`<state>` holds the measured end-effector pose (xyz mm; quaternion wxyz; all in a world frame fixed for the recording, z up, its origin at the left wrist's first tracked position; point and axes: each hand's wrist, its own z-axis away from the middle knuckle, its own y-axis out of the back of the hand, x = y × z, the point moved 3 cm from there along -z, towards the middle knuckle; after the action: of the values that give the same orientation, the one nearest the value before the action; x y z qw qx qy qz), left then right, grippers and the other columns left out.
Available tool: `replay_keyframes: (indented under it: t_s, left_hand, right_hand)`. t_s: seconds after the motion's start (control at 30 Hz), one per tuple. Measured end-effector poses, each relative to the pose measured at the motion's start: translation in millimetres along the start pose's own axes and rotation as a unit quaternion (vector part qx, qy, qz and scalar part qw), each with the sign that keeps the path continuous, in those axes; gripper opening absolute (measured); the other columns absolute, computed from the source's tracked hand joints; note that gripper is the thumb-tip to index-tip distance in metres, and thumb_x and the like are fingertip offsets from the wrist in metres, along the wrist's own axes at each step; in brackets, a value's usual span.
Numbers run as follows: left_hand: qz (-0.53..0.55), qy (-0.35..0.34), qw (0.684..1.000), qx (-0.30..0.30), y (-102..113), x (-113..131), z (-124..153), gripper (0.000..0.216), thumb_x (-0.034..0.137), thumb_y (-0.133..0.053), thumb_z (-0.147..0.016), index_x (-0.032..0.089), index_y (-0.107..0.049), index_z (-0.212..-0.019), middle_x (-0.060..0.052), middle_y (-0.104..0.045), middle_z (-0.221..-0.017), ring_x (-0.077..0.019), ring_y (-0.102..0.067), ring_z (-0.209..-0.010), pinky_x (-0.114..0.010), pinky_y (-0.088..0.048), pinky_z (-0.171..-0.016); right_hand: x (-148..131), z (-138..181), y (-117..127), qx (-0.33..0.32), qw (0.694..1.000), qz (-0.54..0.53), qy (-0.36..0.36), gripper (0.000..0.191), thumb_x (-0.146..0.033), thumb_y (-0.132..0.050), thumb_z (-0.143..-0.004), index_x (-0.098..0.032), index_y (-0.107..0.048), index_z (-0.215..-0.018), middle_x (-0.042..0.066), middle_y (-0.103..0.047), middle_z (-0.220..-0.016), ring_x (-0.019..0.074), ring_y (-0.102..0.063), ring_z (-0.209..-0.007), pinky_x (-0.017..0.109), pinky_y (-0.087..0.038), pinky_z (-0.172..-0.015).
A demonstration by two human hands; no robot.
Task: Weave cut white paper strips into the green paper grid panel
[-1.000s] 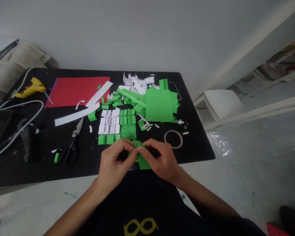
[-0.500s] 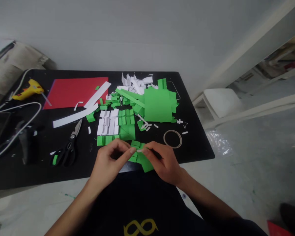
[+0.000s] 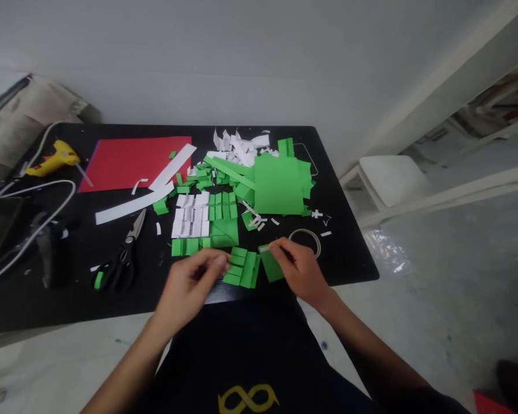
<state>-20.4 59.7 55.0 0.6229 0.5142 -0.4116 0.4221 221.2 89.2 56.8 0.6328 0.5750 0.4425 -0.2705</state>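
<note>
The head camera sits above the wearer's torso (image 3: 242,351), facing forward and downward. The left hand (image 3: 193,282) and right hand (image 3: 301,271) appear at close range, the table (image 3: 345,253) beyond, the wall (image 3: 190,63) farthest.

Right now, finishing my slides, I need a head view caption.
Hands with green paper at a black table, scissors lying left.

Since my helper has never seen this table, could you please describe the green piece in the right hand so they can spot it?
Along the near edge of the black table, find the right hand. It pinches a green paper, right of a green piece with raised folds. Unlike that neighbour, it looks flat, with a pale strip at its far edge.
</note>
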Motion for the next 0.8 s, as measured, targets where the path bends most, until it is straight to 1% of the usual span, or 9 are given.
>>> replay_keyframes:
  t_s: [0.1,0.2,0.3,0.37,0.43,0.47,0.6,0.67,0.8]
  left_hand:
    - [-0.033,0.041,0.994,0.099,42.0,-11.1,4.2,0.038,0.055,-0.067,-0.092,0.019,-0.075,-0.100,-0.004,-0.079,-0.089,-0.0199,-0.075,-0.082,-0.031,-0.060,-0.080]
    - [-0.135,0.116,0.971,0.157,86.8,-18.6,10.9,0.043,0.057,-0.067,-0.087,0.019,-0.074,-0.107,-0.005,-0.080,-0.096,-0.0235,-0.075,-0.092,-0.034,-0.058,-0.088]
    - [-0.290,0.213,0.912,0.199,124.9,-20.7,19.4,0.047,0.058,-0.059,-0.087,0.021,-0.073,-0.112,-0.007,-0.080,-0.100,-0.0291,-0.074,-0.097,-0.040,-0.055,-0.090]
    - [-0.391,0.251,0.866,0.185,140.9,-20.6,22.8,0.050,0.058,-0.051,-0.090,0.020,-0.072,-0.115,-0.010,-0.078,-0.104,-0.0327,-0.072,-0.101,-0.044,-0.054,-0.091]
    - [-0.455,0.260,0.836,0.161,149.9,-21.5,23.7,0.056,0.058,-0.044,-0.093,0.016,-0.071,-0.119,-0.015,-0.074,-0.111,-0.0360,-0.071,-0.106,-0.048,-0.054,-0.093]
    - [-0.474,0.261,0.828,0.149,152.3,-22.8,23.2,0.059,0.057,-0.042,-0.094,0.014,-0.069,-0.122,-0.018,-0.072,-0.115,-0.0375,-0.070,-0.108,-0.049,-0.054,-0.094]
    - [-0.505,0.284,0.809,0.103,153.0,-29.9,19.4,0.066,0.057,-0.041,-0.093,0.008,-0.063,-0.132,-0.025,-0.064,-0.129,-0.0416,-0.065,-0.118,-0.053,-0.053,-0.099]
    - [-0.509,0.296,0.802,0.099,151.9,-31.2,18.9,0.069,0.060,-0.042,-0.092,0.008,-0.062,-0.133,-0.026,-0.061,-0.133,-0.0432,-0.063,-0.122,-0.053,-0.053,-0.099]
    - [-0.507,0.306,0.800,0.104,154.2,-34.6,23.0,0.076,0.069,-0.043,-0.090,0.008,-0.062,-0.130,-0.028,-0.062,-0.128,-0.0470,-0.064,-0.118,-0.056,-0.054,-0.094]
  right_hand:
    - [20.4,-10.2,4.7,0.031,0.993,0.114,0.001,0.036,-0.032,-0.050,-0.107,-0.021,-0.060,-0.074,0.002,-0.061,-0.070,0.0187,-0.057,-0.067,0.033,-0.041,-0.067]
    - [31.4,-15.0,1.4,0.037,0.986,0.164,0.009,0.031,-0.030,-0.050,-0.106,-0.021,-0.067,-0.082,0.006,-0.069,-0.080,0.0228,-0.064,-0.077,0.036,-0.047,-0.074]
    - [32.1,-14.9,1.7,0.071,0.978,0.195,0.021,0.021,-0.034,-0.057,-0.103,-0.020,-0.074,-0.102,0.010,-0.074,-0.093,0.0280,-0.069,-0.091,0.044,-0.054,-0.086]
    - [31.6,-13.8,10.0,0.097,0.970,0.221,0.019,0.026,-0.039,-0.063,-0.100,-0.019,-0.074,-0.112,0.012,-0.074,-0.099,0.0313,-0.069,-0.098,0.050,-0.056,-0.093]
    - [32.1,-12.4,25.2,0.099,0.966,0.240,0.014,0.033,-0.041,-0.065,-0.098,-0.019,-0.072,-0.122,0.015,-0.073,-0.114,0.0343,-0.067,-0.109,0.056,-0.055,-0.100]
    - [33.0,-11.6,33.4,0.075,0.966,0.249,0.010,0.037,-0.041,-0.067,-0.097,-0.021,-0.070,-0.128,0.016,-0.071,-0.123,0.0352,-0.065,-0.118,0.058,-0.053,-0.105]
    - [38.2,-5.6,58.6,-0.092,0.959,0.265,-0.024,0.061,-0.032,-0.074,-0.088,-0.031,-0.057,-0.147,0.010,-0.055,-0.154,0.0362,-0.049,-0.145,0.063,-0.043,-0.119]
    - [39.8,-2.5,62.7,-0.143,0.949,0.278,-0.043,0.071,-0.027,-0.072,-0.087,-0.033,-0.050,-0.154,0.009,-0.047,-0.162,0.0356,-0.043,-0.151,0.063,-0.041,-0.121]
    - [41.9,-2.1,59.9,-0.148,0.935,0.318,-0.052,0.073,-0.021,-0.070,-0.086,-0.030,-0.048,-0.156,0.011,-0.046,-0.163,0.0365,-0.040,-0.152,0.064,-0.038,-0.123]
